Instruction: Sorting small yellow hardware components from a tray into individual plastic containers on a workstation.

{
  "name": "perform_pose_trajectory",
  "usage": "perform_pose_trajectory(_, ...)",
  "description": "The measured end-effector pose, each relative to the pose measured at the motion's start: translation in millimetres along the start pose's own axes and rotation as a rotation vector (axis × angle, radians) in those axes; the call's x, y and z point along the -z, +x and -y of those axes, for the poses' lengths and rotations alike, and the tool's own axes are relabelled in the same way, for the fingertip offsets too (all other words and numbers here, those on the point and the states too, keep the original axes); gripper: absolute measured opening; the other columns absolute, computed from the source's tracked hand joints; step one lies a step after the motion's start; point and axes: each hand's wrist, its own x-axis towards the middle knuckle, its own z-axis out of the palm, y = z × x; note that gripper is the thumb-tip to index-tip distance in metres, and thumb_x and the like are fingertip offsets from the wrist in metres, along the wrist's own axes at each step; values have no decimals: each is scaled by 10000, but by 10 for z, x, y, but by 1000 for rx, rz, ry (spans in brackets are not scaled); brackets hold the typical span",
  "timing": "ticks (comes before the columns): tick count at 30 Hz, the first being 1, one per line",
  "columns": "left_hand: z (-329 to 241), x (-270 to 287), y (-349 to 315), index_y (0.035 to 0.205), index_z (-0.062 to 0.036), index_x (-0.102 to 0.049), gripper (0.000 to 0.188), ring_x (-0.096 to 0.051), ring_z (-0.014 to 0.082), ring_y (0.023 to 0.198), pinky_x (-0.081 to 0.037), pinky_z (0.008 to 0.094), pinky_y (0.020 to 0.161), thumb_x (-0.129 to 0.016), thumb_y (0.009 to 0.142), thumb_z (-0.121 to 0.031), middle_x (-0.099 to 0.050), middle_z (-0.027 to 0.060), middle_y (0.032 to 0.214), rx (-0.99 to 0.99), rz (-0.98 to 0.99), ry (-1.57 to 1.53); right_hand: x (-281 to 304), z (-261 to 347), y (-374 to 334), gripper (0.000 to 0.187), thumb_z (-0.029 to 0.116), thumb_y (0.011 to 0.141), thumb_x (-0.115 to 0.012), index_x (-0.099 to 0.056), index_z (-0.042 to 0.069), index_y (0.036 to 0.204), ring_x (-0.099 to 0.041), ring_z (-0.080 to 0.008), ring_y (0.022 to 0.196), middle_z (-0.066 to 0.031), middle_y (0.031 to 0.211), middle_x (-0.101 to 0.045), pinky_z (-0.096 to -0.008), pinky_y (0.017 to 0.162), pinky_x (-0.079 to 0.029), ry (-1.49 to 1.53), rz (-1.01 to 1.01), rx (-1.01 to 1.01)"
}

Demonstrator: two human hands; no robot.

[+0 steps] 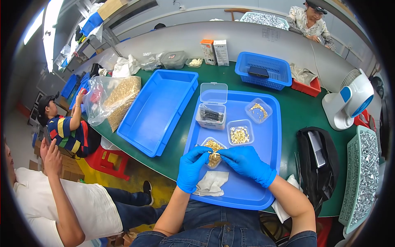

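Head cam, looking down: both hands are in blue gloves and come together over a small clear tub of tiny gold-coloured pieces. The left hand and the right hand have their fingertips pinched on one small pale-gold piece, held right above that tub. Too tiny to tell what exactly it is, tbh.

All that's happening over a blue tray on a green bench. Just beyond the tub there's a square clear container with more gold bits, and a third container further up and to the right with fewer in it. Left of those sits a hinged clear box, lid standing up, full of slim black things. A crumpled white cloth lies near the left hand.

Around the tray: a deep blue bin to the left, a plastic bag of tan-gold bits past it, and a black bag off to the right.
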Motion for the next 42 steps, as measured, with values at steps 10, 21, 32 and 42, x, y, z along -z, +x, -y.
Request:
perform_pose_trajectory(10,-12,41,27,952,20,-660,147,-532,91,699,-434,213,653,-596,821,26,-616,49,852,60,26,-55,-17,7,-11,234,211,875,-546,-631,129,1077,-637,-278,697,-106,831,-656,-351,577,-491,42,-7,3)
perform_pose_trajectory(21,47,136,31,951,-1,-664,158,-528,84,709,-437,217,664,-620,802,26,-626,33,864,-73,86,160,-53,-50,-32,244,230,877,-546,-633,132,1082,-636,-277,693,-109,829,-658,-346,590,-495,114,92,-35)
perform_pose_trajectory(32,-59,92,126,992,-73,-651,229,-572,162,804,-421,300,715,-667,764,-85,-604,57,898,-283,69,768,27,32,36,231,234,883,-542,-627,112,1060,-640,-277,708,-109,845,-656,-343,591,-497,11,40,-114)
perform_pose_trajectory(42,28,129,301,921,-116,-672,205,-564,245,800,-347,338,714,-682,718,-147,-583,75,863,-437,312,1510,-7,10,0,235,250,893,-525,-618,108,1056,-645,-277,764,-109,906,-657,-338,644,-510,77,-54,-100)
